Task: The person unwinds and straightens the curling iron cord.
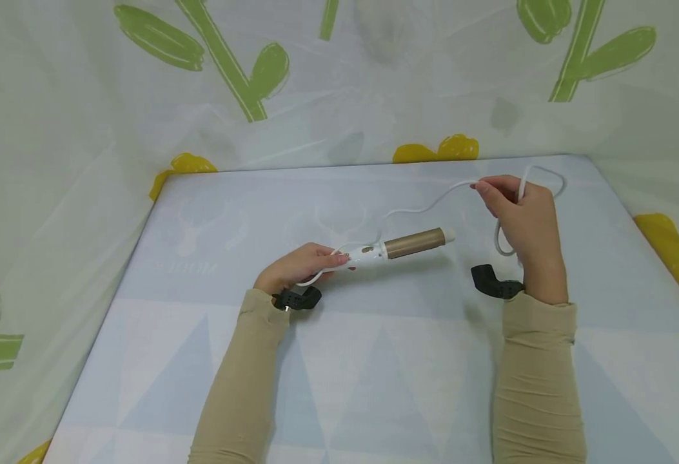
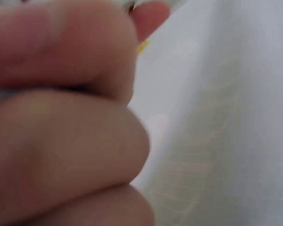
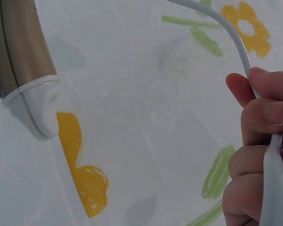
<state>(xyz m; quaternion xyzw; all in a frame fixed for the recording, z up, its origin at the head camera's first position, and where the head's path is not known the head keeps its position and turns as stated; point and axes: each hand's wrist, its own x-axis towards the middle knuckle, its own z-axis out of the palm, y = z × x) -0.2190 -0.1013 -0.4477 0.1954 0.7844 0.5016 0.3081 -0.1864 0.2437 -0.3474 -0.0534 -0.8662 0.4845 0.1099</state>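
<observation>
My left hand (image 1: 304, 264) grips the white handle of a curling iron (image 1: 414, 243), which has a gold barrel and a white tip pointing right. Its white power cord (image 1: 414, 211) runs past the handle and up to the right. There my right hand (image 1: 527, 212) pinches the cord between thumb and fingers, with a loop hanging around the hand. In the right wrist view, the cord (image 3: 233, 34) passes through curled fingers (image 3: 247, 197), while the iron's tip (image 3: 35, 113) shows at left. Curled fingers (image 2: 75, 146) fill much of the left wrist view and hide the handle.
Under both hands lies a table (image 1: 351, 386) with a pale blue and white triangle pattern. Behind it hangs a whitish sheet (image 1: 432, 84) printed with green stems and yellow flowers. A black strap (image 1: 297, 299) sits on the left wrist and another black strap (image 1: 496, 282) on the right.
</observation>
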